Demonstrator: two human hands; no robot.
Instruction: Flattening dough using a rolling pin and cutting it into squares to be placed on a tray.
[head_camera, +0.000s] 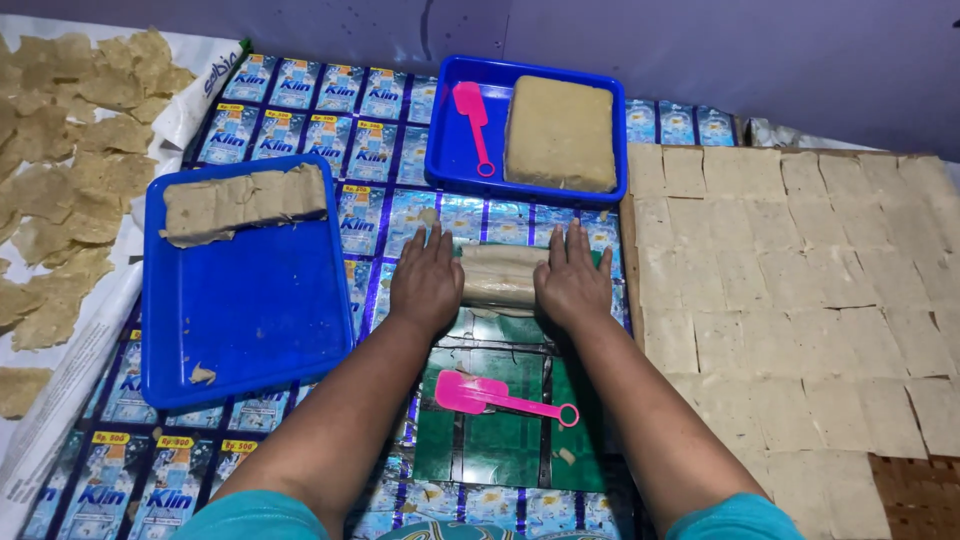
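Observation:
My left hand (427, 280) and my right hand (572, 280) lie flat, palms down, on the two ends of a pale roll of dough (498, 275) wrapped in clear plastic on a green sheet (505, 420). The fingers of both hands point away from me and are spread. A pink plastic spatula (500, 396) lies on the green sheet between my forearms, nearer to me than the roll.
A blue tray (250, 310) at left holds a strip of dough (245, 200) along its far edge. Another blue tray (450, 150) beyond holds a dough block (560, 132) and a pink spatula (473, 120). Thin dough squares (800, 300) cover the right; dried pieces (70, 150) lie far left.

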